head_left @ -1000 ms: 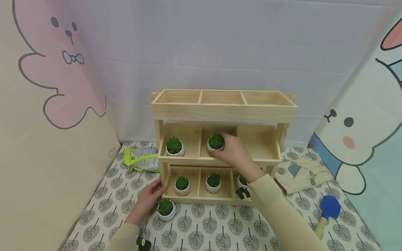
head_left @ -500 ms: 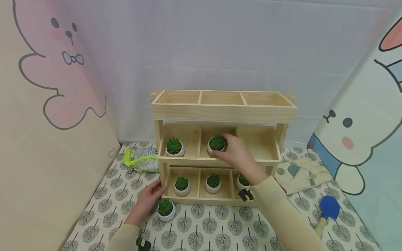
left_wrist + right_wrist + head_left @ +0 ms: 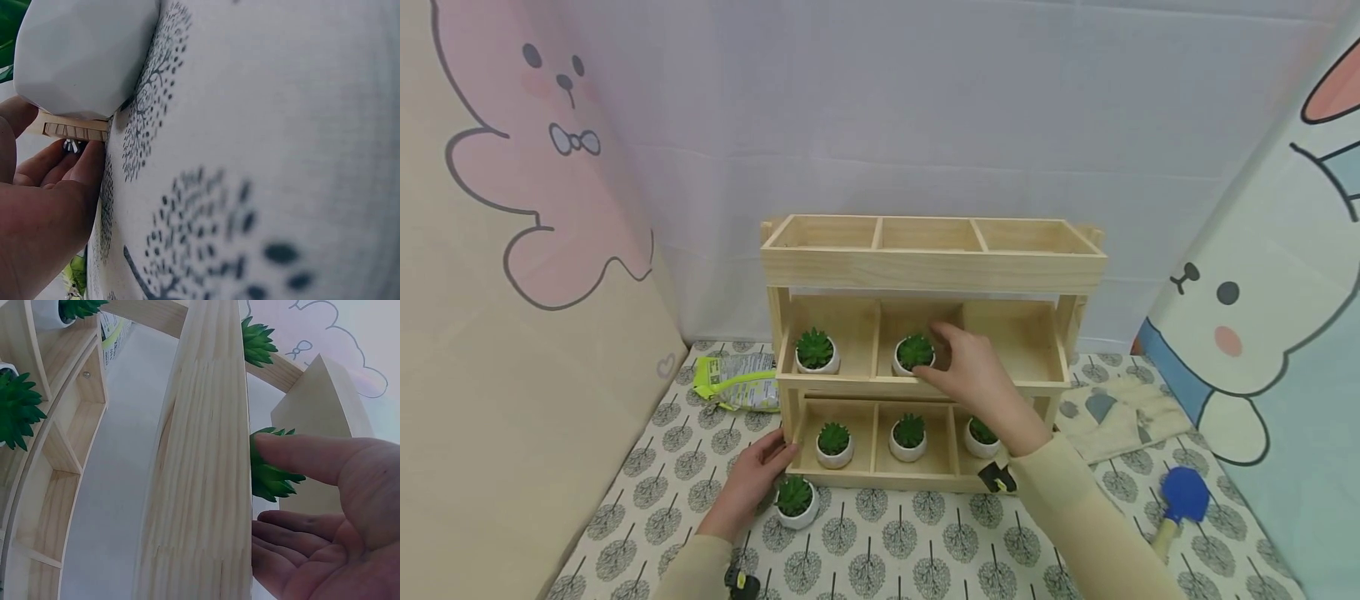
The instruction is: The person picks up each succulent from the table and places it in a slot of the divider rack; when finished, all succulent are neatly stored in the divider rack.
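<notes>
A three-tier wooden shelf [image 3: 936,271] stands on the table. My left hand [image 3: 752,483] grips the lower left end of its frame, thumb on one side and fingers on the other in the left wrist view. A small potted succulent [image 3: 914,353] sits in the middle compartment of the middle tier. My right hand [image 3: 973,371] is just right of it, thumb and fingers spread apart, thumb tip close to the white pot. In the right wrist view the front board [image 3: 200,456] hides the pot and some fingertips. Another potted succulent [image 3: 815,350] sits in the left compartment.
The lower tier holds three succulents, one per compartment [image 3: 834,443]. Another potted succulent [image 3: 797,502] stands on the patterned tablecloth [image 3: 880,558] by my left hand. A bag [image 3: 741,381] lies left of the shelf; gloves [image 3: 1123,417] and a blue trowel [image 3: 1185,496] lie right.
My right hand has let go of the succulent in the middle compartment and drawn slightly right, its fingers parting. The left hand keeps its place on the shelf.
</notes>
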`<move>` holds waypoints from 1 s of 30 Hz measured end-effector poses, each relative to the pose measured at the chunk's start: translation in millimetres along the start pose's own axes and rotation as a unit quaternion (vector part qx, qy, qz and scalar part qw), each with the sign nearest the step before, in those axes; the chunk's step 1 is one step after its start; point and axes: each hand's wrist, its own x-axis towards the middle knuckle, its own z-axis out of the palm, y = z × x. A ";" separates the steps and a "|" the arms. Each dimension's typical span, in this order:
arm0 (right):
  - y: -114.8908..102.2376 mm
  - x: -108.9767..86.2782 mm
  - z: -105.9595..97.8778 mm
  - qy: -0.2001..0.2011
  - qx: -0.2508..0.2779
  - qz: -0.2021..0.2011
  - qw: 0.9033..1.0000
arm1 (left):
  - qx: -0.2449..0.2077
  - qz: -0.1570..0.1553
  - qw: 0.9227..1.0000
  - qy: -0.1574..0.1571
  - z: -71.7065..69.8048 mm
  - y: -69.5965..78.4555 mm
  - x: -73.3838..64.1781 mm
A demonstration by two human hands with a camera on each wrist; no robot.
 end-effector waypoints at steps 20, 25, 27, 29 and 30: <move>11.4 -45.8 10.6 0.053 0.158 -0.055 0.984 | 0.002 -0.012 1.000 0.000 -0.1 5.4 -2.3; 11.9 -54.4 14.3 0.065 0.184 -0.044 0.980 | -0.001 -0.017 1.000 -0.001 -0.4 5.4 -1.8; 11.7 -58.3 15.8 0.067 0.191 -0.038 0.979 | -0.003 -0.018 1.000 -0.003 -0.3 5.1 -1.8; 12.1 -62.8 17.7 0.072 0.203 -0.039 0.976 | -0.002 -0.019 1.000 -0.003 -0.2 4.5 -1.6; 12.2 -65.3 18.5 0.075 0.211 -0.041 0.974 | -0.003 -0.020 1.000 -0.002 -0.1 4.4 -1.5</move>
